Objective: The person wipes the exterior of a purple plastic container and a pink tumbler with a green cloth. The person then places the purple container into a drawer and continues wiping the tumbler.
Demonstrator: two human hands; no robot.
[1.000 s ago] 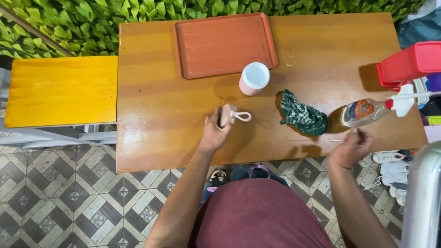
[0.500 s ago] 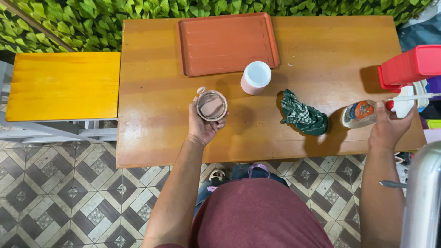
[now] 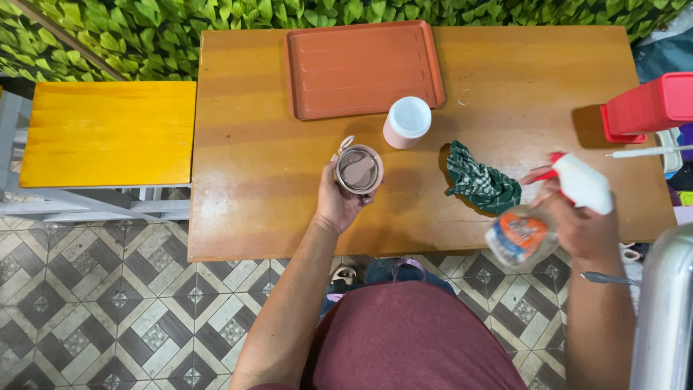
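Observation:
My left hand (image 3: 339, 202) holds a round pinkish lid (image 3: 359, 170) with a small loop, its inner side turned up, above the wooden table (image 3: 245, 188). My right hand (image 3: 581, 227) grips a clear spray bottle (image 3: 538, 217) with a white head and red trigger, lifted off the table near its front right edge and tilted with the nozzle toward the left. A pink cup with a white rim (image 3: 406, 122) stands upright between the hands, further back. A crumpled green checked cloth (image 3: 480, 184) lies on the table just left of the bottle.
An orange-brown tray (image 3: 364, 66) lies at the back of the table. A yellow stool top (image 3: 108, 133) stands to the left. A red box (image 3: 646, 105) sits at the right edge, a metal pole (image 3: 664, 318) at lower right. Leafy green wall behind.
My right hand took hold of the spray bottle and lifted it off the table toward me. My left hand picked up the lid, turned its inner side up and shifted slightly right.

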